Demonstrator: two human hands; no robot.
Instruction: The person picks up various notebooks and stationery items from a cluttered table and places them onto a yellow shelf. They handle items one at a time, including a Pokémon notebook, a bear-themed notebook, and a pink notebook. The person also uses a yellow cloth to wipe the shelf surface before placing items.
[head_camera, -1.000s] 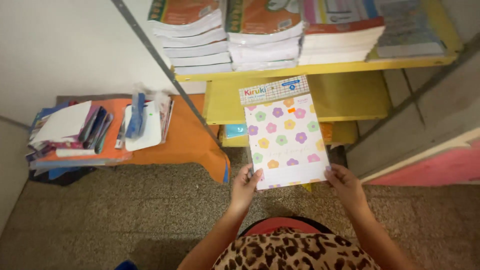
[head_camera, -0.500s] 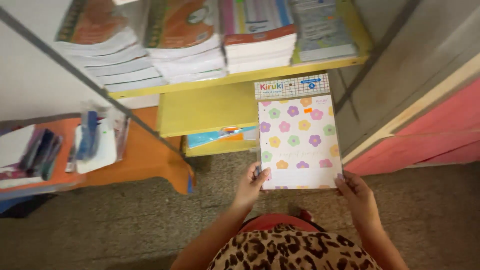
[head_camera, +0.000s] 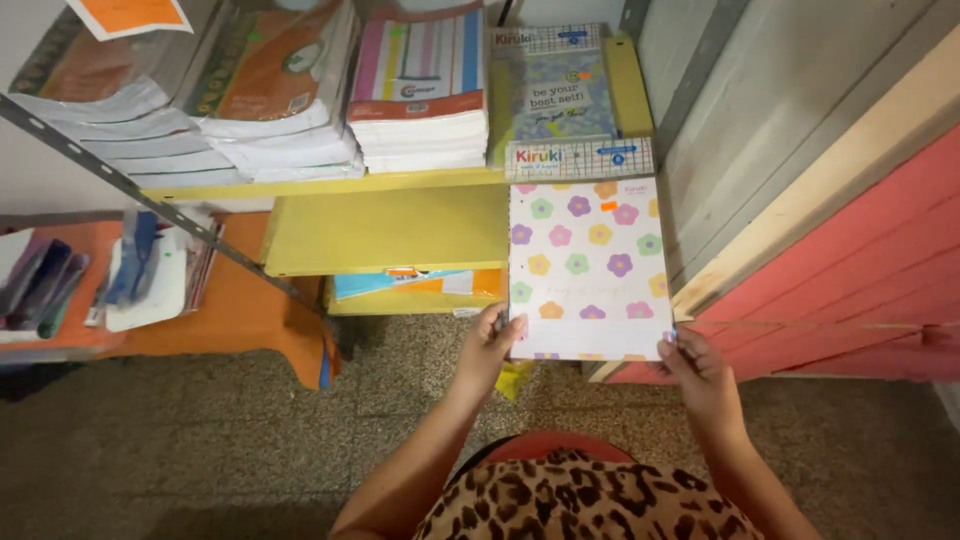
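A yellow shelf unit (head_camera: 390, 225) stood against the wall, its top board loaded with wrapped stacks of notebooks (head_camera: 270, 95): orange covers to the left, a striped pink-and-blue cover (head_camera: 420, 60) in the middle, a pale blue patterned pad (head_camera: 560, 90) at the right end. An orange paper sign (head_camera: 130, 14) hung at the upper left corner. Beside the shelves an orange table (head_camera: 240, 310) carried a loose heap of small packets (head_camera: 130, 270). In front of the shelf's right end the person held up a flowered pad (head_camera: 588, 265), white with purple, yellow, green and orange blooms and a checked header strip along its top. The left hand (head_camera: 490, 345) pinched its lower left corner, thumb on the front; the right hand (head_camera: 700, 375) gripped the lower right corner likewise. A pink slatted board (head_camera: 850, 270) leaned at the right, close beside the pad, over speckled floor (head_camera: 200, 440)
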